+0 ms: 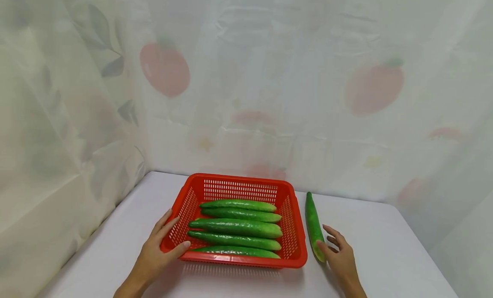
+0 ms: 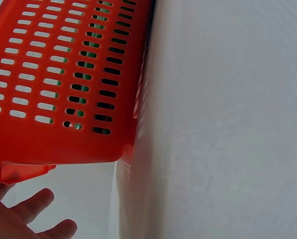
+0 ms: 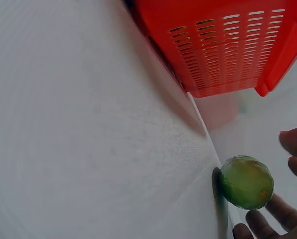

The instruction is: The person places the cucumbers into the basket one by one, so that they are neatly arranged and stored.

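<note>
A red plastic basket (image 1: 246, 258) with slotted walls holds several green cucumbers (image 1: 239, 228), lying side by side across it. At its near left corner is my left hand (image 1: 157, 249), fingers spread along the left rim and thumb by the front rim. In the left wrist view those fingertips (image 2: 35, 203) show just below the rim; firm contact is hard to tell. Right of the basket a single cucumber (image 1: 313, 225) lies lengthwise on the table. My right hand (image 1: 340, 259) is around its near end, thumb above and fingers on the far side, with a gap under the thumb in the right wrist view.
A white-covered table (image 1: 385, 246) carries everything. Behind it hangs a pale curtain (image 1: 289, 97) printed with red fruit, and another patterned curtain (image 1: 57, 140) runs along the left side. The basket's right wall (image 3: 223, 50) stands close to the lone cucumber.
</note>
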`<state>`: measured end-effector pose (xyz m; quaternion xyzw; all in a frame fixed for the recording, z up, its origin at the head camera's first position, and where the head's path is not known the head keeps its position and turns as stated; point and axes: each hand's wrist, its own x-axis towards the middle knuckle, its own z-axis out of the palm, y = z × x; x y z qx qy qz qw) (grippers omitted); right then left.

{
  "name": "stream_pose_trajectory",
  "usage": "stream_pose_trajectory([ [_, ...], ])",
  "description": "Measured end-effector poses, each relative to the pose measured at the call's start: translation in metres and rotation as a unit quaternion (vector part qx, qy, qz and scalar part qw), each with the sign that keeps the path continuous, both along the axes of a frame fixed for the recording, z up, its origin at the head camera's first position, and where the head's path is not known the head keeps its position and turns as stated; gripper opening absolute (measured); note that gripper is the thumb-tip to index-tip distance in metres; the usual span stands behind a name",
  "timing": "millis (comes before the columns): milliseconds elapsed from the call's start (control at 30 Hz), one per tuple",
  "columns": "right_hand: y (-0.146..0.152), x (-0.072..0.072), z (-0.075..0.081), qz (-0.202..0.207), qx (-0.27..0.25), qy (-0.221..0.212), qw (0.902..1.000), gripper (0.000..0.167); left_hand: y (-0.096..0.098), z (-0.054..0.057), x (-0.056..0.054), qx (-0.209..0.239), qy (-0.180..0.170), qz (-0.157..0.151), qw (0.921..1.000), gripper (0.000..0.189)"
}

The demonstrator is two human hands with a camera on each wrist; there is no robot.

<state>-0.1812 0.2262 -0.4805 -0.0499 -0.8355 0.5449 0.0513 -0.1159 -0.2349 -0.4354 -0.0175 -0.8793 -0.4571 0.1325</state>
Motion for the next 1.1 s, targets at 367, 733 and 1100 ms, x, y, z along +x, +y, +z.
stream_pose_trajectory([
  [367, -0.005, 0.000, -0.023, 0.011, 0.115, 0.070, 0.9908, 0.063, -0.001, 0.001, 0.000, -0.012, 0.007, 0.002, 0.9999, 0.070],
  [733, -0.008, 0.001, -0.023, -0.019, 0.150, 0.075, 0.9857, 0.061, -0.001, 0.002, 0.001, -0.011, 0.006, 0.003, 0.9999, 0.070],
  [1100, -0.006, 0.006, -0.020, -0.152, 0.120, 0.123, 0.9733, 0.039, 0.000, 0.001, 0.001, -0.007, 0.001, 0.003, 1.0000, 0.071],
])
